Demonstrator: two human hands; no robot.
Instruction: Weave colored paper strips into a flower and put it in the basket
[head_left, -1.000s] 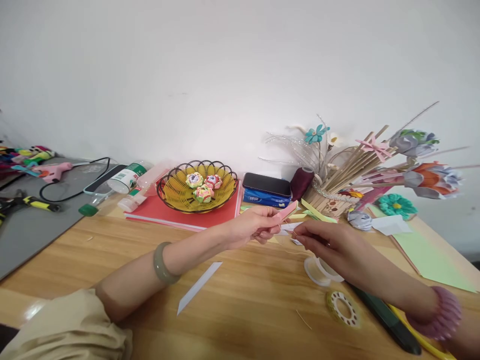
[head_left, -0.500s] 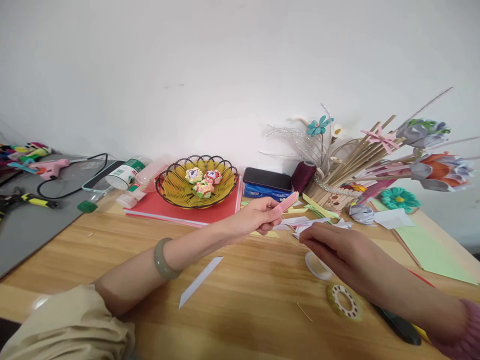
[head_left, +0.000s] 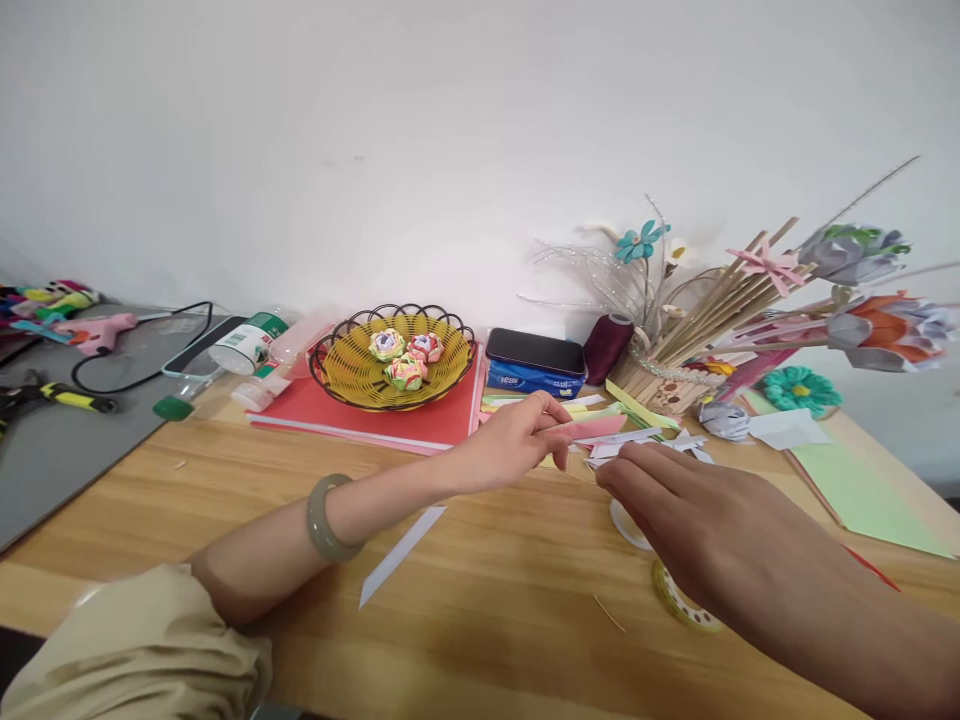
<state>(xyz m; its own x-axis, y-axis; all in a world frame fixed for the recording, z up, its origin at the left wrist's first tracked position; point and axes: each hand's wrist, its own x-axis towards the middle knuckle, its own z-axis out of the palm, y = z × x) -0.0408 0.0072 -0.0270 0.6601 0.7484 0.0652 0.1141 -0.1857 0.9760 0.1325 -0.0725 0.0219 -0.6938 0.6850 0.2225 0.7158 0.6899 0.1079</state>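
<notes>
My left hand (head_left: 517,440), with a pale green bangle (head_left: 321,520) on its wrist, reaches across the table and is closed on a pink paper strip (head_left: 600,428). The strip lies nearly level and points to the right. Close by, my right hand (head_left: 697,510) has its fingers pressed together and turned down, and its fingertips are hidden from me. Loose paper strips (head_left: 622,440) in white, yellow and green lie just beyond both hands. A clear round spool (head_left: 628,525) and a roll of tape (head_left: 679,600) are partly covered by my right hand.
A yellow woven basket (head_left: 337,385) with paper flowers stands on red sheets (head_left: 442,428). Behind are a dark phone (head_left: 534,350) on a blue pack (head_left: 525,380), maroon thread (head_left: 607,348) and a stick-filled holder (head_left: 664,388). A white strip (head_left: 401,555) lies in front, green paper (head_left: 870,495) at right.
My left hand has tilted the pink strip down from a raised angle to nearly level. My right forearm has come further into view and covers more of the tape roll.
</notes>
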